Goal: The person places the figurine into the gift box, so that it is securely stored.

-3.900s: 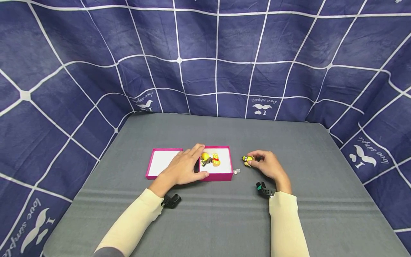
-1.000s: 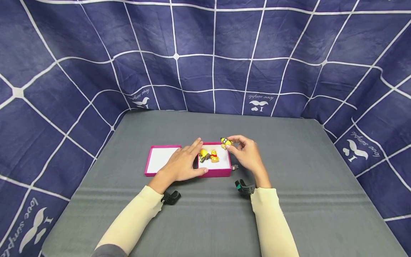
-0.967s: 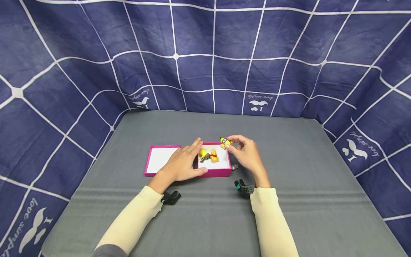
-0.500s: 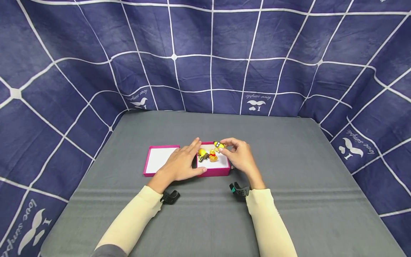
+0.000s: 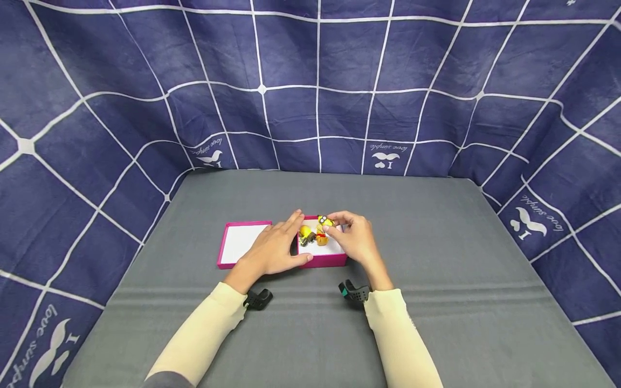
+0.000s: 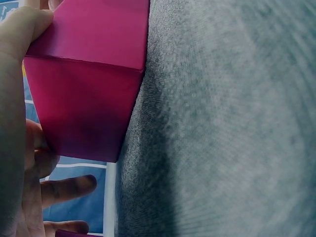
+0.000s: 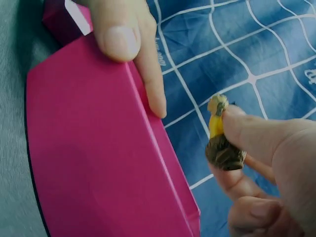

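In the head view, a pink box [image 5: 330, 261] with a white inside stands on the grey table. My left hand [image 5: 271, 248] grips its left end, thumb on the near wall and fingers along the left side toward the far corner. Pinched between my right hand's [image 5: 358, 237] thumb and fingers is a small yellow Minion figurine [image 5: 324, 220] with goggles, held over the box; its brown lower part shows in the right wrist view. Inside the box lie a yellow bear figurine [image 5: 322, 240] with red at its neck and another yellow figurine [image 5: 305, 231] with dark parts.
A second pink-edged, white-lined tray or lid [image 5: 242, 242] lies left of the box, partly behind my left hand. Grey cloth covers the table [image 5: 310, 334]. A blue curtain [image 5: 291, 108] with white lines hangs around the back and sides.
My right hand has lifted the Minion figurine from the table right of the box and carried it left over the box. The small grey item by the box's right side is now hidden.
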The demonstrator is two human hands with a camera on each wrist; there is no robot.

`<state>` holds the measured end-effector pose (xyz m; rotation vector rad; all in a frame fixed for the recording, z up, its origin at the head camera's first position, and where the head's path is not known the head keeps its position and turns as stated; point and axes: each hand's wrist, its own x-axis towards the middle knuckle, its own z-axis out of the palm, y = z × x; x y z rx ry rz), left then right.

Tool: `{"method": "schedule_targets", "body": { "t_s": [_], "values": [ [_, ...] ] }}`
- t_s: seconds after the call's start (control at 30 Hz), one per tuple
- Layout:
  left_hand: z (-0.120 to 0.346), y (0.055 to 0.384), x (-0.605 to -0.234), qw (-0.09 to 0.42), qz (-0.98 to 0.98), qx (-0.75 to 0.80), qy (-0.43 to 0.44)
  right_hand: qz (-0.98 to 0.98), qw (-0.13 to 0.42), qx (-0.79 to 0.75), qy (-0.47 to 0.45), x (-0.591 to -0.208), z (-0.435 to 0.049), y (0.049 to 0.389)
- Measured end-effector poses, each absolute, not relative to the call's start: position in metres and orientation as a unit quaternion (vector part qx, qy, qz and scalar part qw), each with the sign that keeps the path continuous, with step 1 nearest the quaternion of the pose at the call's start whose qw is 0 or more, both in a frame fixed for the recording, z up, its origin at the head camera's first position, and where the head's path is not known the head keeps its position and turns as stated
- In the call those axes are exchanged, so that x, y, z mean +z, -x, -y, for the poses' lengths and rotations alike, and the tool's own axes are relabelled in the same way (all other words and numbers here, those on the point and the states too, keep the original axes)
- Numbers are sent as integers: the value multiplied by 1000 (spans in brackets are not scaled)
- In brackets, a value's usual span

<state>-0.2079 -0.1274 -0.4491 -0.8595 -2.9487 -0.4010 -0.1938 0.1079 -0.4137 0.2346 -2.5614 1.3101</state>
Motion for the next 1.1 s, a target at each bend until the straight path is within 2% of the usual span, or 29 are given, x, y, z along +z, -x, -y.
{"method": "schedule_targets", "body": {
  "t_s": [0.2,0.63,1.1],
  "values": [
    [128,208,-451,28,952,-125,278,885,142,440,-56,-413,-97,183],
    [128,209,-452,37,951,-125,280,911,121,382,-92,-415,-75,181],
    [128,206,-449,30,951,-136,275,914,103,382,-92,-424,-65,182]
  ]
}}
